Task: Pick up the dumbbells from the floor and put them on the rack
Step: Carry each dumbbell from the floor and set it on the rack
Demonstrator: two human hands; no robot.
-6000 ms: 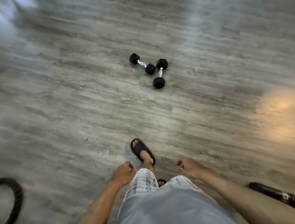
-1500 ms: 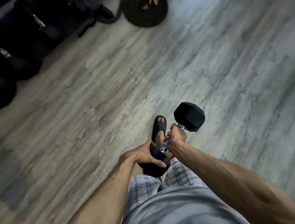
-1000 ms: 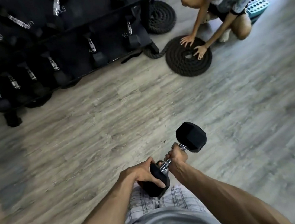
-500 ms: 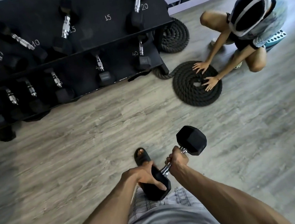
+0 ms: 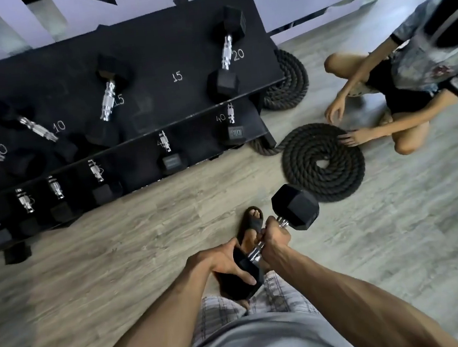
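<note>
I carry one black hex dumbbell [image 5: 296, 207] in front of my waist, tilted with its far head up and to the right. My right hand [image 5: 275, 238] grips its chrome handle. My left hand [image 5: 226, 262] cups the near head, thumb curled over its top. The black two-tier rack [image 5: 156, 96] stands ahead on the left. Chalk numbers mark its top shelf, and the spot at the "15" [image 5: 177, 76] is bare. Dumbbells lie at the 10, 15 and 20 marks and along the lower shelf.
A person [image 5: 410, 72] crouches at the right with both hands at a coiled black battle rope [image 5: 323, 162] on the floor. More rope [image 5: 288, 81] lies behind the rack's right end. My sandalled foot [image 5: 252, 222] is forward on the grey wood floor.
The view has swung up from the floor and come closer to the rack; the whole top shelf shows now. Both hands hold the dumbbell the same way throughout.
</note>
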